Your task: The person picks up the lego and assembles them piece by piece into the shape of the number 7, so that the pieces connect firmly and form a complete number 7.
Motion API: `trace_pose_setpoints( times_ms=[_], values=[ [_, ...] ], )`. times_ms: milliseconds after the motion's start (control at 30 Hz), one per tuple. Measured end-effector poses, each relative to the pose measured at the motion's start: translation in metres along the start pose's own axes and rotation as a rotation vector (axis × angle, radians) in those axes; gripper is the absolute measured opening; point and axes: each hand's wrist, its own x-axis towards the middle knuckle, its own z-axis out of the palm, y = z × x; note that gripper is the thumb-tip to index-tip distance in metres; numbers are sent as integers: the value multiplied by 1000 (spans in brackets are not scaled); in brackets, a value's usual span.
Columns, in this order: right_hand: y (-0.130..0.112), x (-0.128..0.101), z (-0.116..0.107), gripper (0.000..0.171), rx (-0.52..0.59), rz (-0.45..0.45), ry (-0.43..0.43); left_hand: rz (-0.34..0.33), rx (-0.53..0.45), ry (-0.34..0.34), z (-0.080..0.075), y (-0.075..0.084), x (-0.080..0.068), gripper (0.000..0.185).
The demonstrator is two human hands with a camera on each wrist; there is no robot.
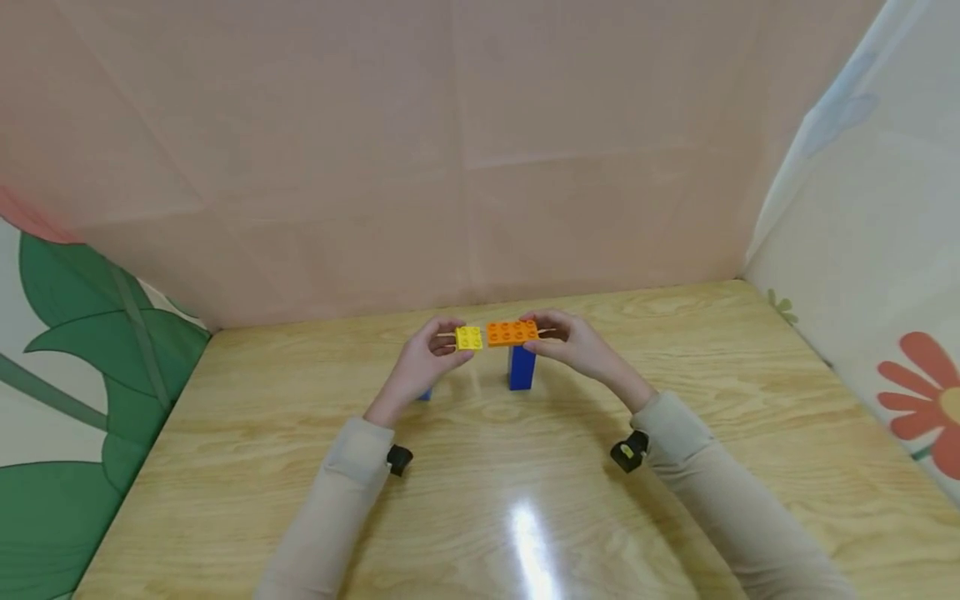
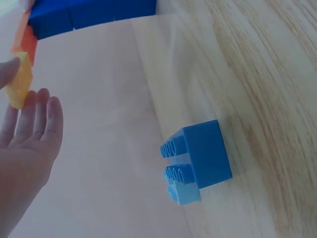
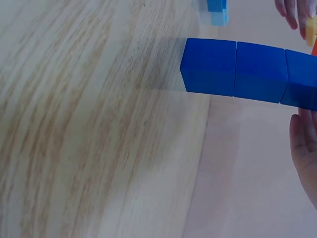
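In the head view my left hand [image 1: 442, 337] pinches a small yellow brick [image 1: 468, 337] in the air, its edge close to an orange brick [image 1: 512, 332]. My right hand [image 1: 543, 333] holds that orange brick from the right as it sits flat on top of a blue brick tower [image 1: 521, 367] standing on the wooden table [image 1: 525, 467]. The left wrist view shows the yellow brick [image 2: 20, 87] at my fingertips [image 2: 44, 111], with the tower [image 2: 89, 15] behind it. Below my left hand a small blue brick [image 2: 198, 158] lies on the table.
A pink cloth wall [image 1: 450, 150] closes the back of the table. Leaf-patterned cloth [image 1: 67, 333] hangs at the left and flower-patterned cloth [image 1: 900, 333] at the right. The right wrist view shows the tower [image 3: 247, 69] and bare wood [image 3: 89, 124] beside it.
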Motion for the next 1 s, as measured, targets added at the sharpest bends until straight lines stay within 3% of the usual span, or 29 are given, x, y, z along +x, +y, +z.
trace_pose_setpoints(
  times_ms=[333, 500, 767, 1000],
  values=[
    [-1, 2, 7, 43, 66, -6, 3, -27, 15, -16, -1, 3, -3, 47],
    [-2, 2, 8, 44, 64, -13, -8, -4, 23, -20, -1, 1, -3, 46],
    [-12, 10, 9, 58, -59, -105, 8, 14, 26, -7, -2, -4, -1, 45],
    [-35, 20, 19, 55, -202, -198, -18, -1, 13, -15, -3, -3, -2, 46]
  ],
)
